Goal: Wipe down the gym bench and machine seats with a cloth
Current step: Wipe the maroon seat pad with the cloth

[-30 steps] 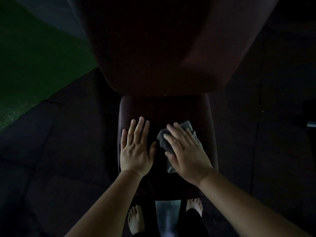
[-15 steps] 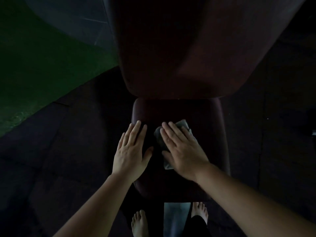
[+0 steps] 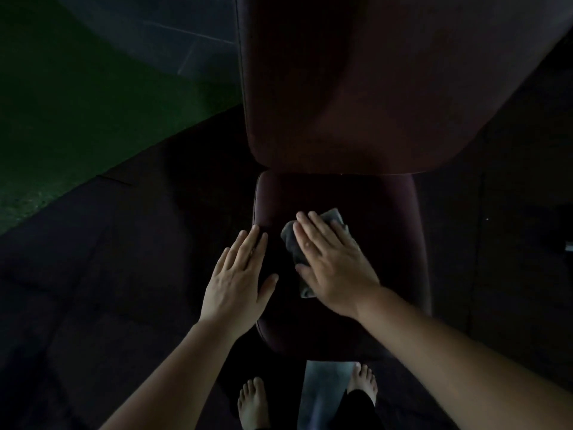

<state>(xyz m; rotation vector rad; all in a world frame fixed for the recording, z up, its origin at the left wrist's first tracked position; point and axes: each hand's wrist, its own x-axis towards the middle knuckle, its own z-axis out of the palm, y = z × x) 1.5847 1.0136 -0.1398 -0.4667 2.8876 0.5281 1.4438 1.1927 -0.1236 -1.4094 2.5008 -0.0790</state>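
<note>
Currently the right hand (image 3: 336, 270) presses flat, fingers straight, on the grey cloth (image 3: 291, 243) beneath its palm, on the seat pad (image 3: 390, 243). The left hand (image 3: 238, 283) rests flat alongside. The cloth looks soft, light and prone to bunching, so press at its centre.

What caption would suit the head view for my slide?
The right hand presses a grey cloth flat on the dark red bench seat; the left hand rests beside it.
</note>
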